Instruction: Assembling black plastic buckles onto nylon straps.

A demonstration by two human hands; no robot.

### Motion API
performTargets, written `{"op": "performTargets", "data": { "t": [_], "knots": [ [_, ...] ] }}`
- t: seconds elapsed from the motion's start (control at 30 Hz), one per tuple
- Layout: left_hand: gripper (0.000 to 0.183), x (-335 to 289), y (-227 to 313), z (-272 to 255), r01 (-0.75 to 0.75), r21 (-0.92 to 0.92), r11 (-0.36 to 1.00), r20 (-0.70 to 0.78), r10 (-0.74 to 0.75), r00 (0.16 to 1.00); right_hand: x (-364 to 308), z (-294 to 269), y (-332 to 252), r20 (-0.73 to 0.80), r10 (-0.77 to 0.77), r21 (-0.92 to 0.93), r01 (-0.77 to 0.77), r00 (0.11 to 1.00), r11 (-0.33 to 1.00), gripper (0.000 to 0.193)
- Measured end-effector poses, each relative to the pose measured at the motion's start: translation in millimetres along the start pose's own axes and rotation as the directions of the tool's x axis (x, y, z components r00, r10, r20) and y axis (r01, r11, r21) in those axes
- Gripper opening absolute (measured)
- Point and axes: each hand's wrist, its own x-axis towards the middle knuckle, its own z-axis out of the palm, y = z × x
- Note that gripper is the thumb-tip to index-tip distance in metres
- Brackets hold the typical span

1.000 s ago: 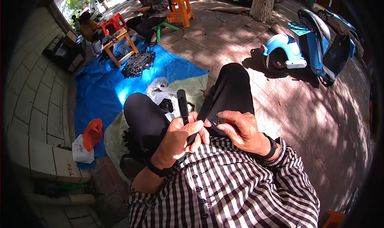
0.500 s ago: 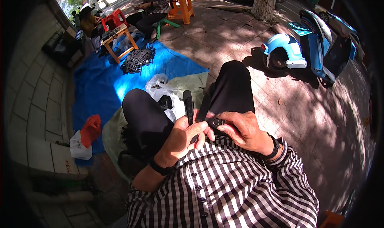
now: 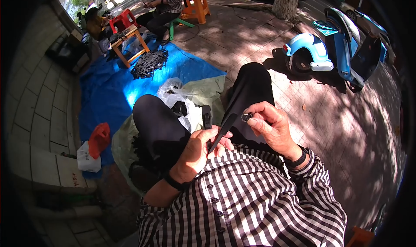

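Observation:
Over my lap, my left hand [image 3: 203, 148] is closed round a flat black strap [image 3: 226, 130] whose free end leans up to the right. A thicker dark end [image 3: 206, 116] stands up from the same hand; I cannot tell if both belong to one strap. My right hand [image 3: 272, 128] pinches a small dark buckle [image 3: 246, 116] with a shiny metal edge between thumb and forefinger. The buckle is close to the strap's free end but looks apart from it. My fingers hide the strap's lower part.
Beyond my knees, a blue tarp [image 3: 106, 89] carries a heap of black straps [image 3: 150, 64], beside a small wooden table [image 3: 126, 41]. A white plastic bag [image 3: 190, 115] lies between my legs. One person sits on a green stool [image 3: 181, 22]. Blue scooters [image 3: 310, 50] stand at right.
My right hand has moved up and slightly right, away from my left hand, with the buckle in its pinch. The strap's free end now leans further right.

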Motion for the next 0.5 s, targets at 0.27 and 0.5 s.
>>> {"op": "performTargets", "data": {
  "t": [0.27,0.5],
  "knots": [
    [0.018,6.2,-19.2,-9.7,-0.140,0.025,0.990,-0.079,0.141,0.987,-2.2,5.0,-0.6,0.013,0.012,0.118,-0.014,1.000,0.993,0.013],
    [0.021,1.9,-19.3,-3.6,-0.308,0.155,0.939,-0.102,0.325,0.940,-1.9,6.4,6.9,0.013,0.059,0.070,-0.060,0.998,0.996,0.014]
  ]
}}
